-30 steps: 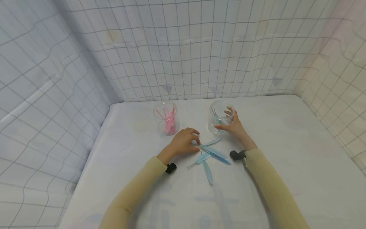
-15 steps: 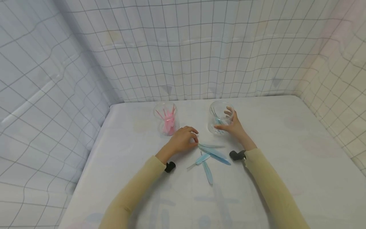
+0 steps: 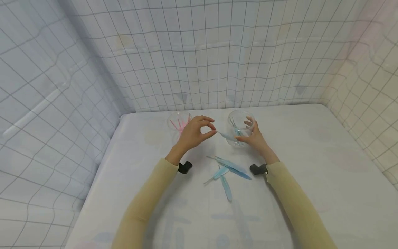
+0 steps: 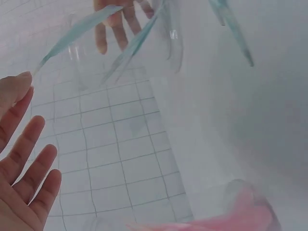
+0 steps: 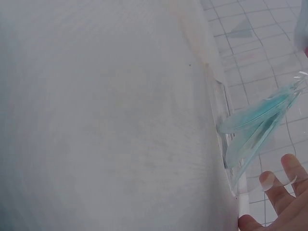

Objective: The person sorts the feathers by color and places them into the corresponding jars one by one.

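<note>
My left hand (image 3: 193, 134) pinches a light blue feather (image 3: 228, 136) by its quill, between thumb and forefinger. In the left wrist view the same feather (image 4: 77, 33) slants away from the fingertips, the other fingers spread apart. The feather's vane overlaps the front of a clear jar (image 3: 233, 121) in the head view. Around that jar's right side, my right hand (image 3: 257, 139) grips with thumb in front and fingers behind. Blue feathers (image 5: 262, 115) stand inside the jar, vanes down, in the right wrist view. Several more blue feathers (image 3: 230, 165) lie crossed on the table below.
A second clear jar (image 3: 172, 120) with pink feathers (image 3: 183, 123) stands behind my left hand, partly hidden by it. The white-covered table (image 3: 311, 166) meets grid-patterned curtains (image 3: 214, 69) at the back and sides. Dark wrist-camera mounts sit under both wrists.
My left hand has picked a blue feather from the pile and lifted it up and away toward the right-hand jar. The right hand keeps its grip on the jar, unmoved.
</note>
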Action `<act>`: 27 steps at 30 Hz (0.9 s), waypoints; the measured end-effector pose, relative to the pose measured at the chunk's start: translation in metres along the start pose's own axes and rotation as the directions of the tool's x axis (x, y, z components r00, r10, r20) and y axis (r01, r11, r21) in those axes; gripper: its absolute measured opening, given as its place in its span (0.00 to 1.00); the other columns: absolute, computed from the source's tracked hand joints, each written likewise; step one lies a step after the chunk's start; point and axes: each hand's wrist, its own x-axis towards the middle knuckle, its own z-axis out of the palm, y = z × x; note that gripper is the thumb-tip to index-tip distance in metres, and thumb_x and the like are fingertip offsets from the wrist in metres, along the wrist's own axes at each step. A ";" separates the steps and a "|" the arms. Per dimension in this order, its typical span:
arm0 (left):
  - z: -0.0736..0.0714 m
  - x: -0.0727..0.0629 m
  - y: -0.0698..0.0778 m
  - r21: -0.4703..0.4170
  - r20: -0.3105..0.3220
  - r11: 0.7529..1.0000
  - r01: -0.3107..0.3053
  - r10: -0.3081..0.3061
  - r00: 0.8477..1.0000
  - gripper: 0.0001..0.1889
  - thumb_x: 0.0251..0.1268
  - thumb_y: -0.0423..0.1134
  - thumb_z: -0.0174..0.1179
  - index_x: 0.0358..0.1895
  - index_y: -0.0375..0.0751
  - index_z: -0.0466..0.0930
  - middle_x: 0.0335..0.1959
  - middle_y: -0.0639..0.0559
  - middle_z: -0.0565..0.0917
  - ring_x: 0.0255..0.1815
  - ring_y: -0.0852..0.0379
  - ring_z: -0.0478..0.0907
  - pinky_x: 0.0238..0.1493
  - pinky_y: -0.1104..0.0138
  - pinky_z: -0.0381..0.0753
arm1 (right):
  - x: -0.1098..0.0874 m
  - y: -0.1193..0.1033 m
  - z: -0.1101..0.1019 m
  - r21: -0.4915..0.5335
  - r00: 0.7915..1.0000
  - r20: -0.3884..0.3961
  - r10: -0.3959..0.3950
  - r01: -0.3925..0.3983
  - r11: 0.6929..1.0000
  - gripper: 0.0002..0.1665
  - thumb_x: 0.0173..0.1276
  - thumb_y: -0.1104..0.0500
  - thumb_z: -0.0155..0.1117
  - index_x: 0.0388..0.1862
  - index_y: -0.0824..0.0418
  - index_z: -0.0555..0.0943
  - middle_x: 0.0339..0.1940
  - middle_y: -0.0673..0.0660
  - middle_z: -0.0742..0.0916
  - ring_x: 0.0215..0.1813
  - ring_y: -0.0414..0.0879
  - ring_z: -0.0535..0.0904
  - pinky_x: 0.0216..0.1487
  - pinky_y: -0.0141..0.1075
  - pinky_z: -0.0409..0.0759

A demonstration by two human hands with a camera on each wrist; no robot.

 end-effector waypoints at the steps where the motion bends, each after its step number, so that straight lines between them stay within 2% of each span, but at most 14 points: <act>1: 0.000 0.003 0.000 -0.022 -0.025 1.000 0.003 -0.004 1.000 0.06 0.58 0.43 0.68 0.32 0.46 0.85 0.49 0.52 0.81 0.54 0.54 0.72 0.56 0.63 0.70 | 0.000 0.000 0.000 0.005 1.000 0.003 -0.002 0.002 1.000 0.62 0.51 0.58 0.78 0.74 0.54 0.46 0.73 0.62 0.60 0.72 0.61 0.52 0.68 0.56 0.51; 6: -0.002 0.019 0.002 -0.133 -0.140 0.991 -0.020 0.001 0.990 0.05 0.58 0.40 0.68 0.32 0.43 0.84 0.48 0.50 0.82 0.54 0.53 0.73 0.57 0.61 0.68 | -0.001 0.005 0.002 -0.019 1.000 -0.011 0.017 -0.017 1.000 0.63 0.48 0.52 0.79 0.74 0.51 0.47 0.72 0.61 0.62 0.71 0.59 0.54 0.67 0.54 0.53; 9: -0.002 0.028 0.002 -0.188 -0.198 0.981 -0.042 0.004 0.980 0.05 0.58 0.38 0.68 0.32 0.41 0.84 0.46 0.48 0.83 0.52 0.53 0.74 0.55 0.62 0.69 | -0.001 0.006 0.003 -0.030 1.000 -0.022 0.022 -0.023 0.999 0.64 0.47 0.50 0.80 0.74 0.51 0.47 0.72 0.61 0.62 0.71 0.59 0.55 0.67 0.55 0.53; 12: -0.002 0.036 0.003 -0.225 -0.247 0.974 -0.039 -0.018 0.969 0.05 0.58 0.39 0.68 0.32 0.41 0.84 0.46 0.50 0.83 0.52 0.55 0.74 0.54 0.63 0.70 | -0.002 0.006 0.003 -0.029 0.999 -0.024 0.029 -0.030 0.999 0.64 0.47 0.50 0.80 0.74 0.50 0.47 0.72 0.60 0.62 0.71 0.59 0.55 0.67 0.55 0.53; 20: 0.000 0.053 0.015 -0.335 -0.309 0.942 -0.021 -0.089 0.947 0.05 0.59 0.37 0.67 0.35 0.40 0.84 0.47 0.50 0.82 0.53 0.58 0.74 0.54 0.65 0.70 | -0.001 0.004 0.002 -0.037 0.999 -0.026 0.031 -0.032 0.999 0.65 0.46 0.48 0.80 0.74 0.50 0.47 0.72 0.60 0.62 0.72 0.58 0.54 0.68 0.55 0.52; 27: 0.004 0.068 0.030 -0.412 -0.353 0.909 -0.054 -0.104 0.930 0.05 0.59 0.30 0.65 0.36 0.30 0.83 0.47 0.39 0.81 0.54 0.49 0.74 0.55 0.66 0.70 | 0.000 0.003 -0.001 -0.023 0.999 -0.015 0.034 -0.034 0.999 0.65 0.46 0.47 0.80 0.74 0.49 0.46 0.73 0.60 0.61 0.72 0.59 0.53 0.67 0.56 0.51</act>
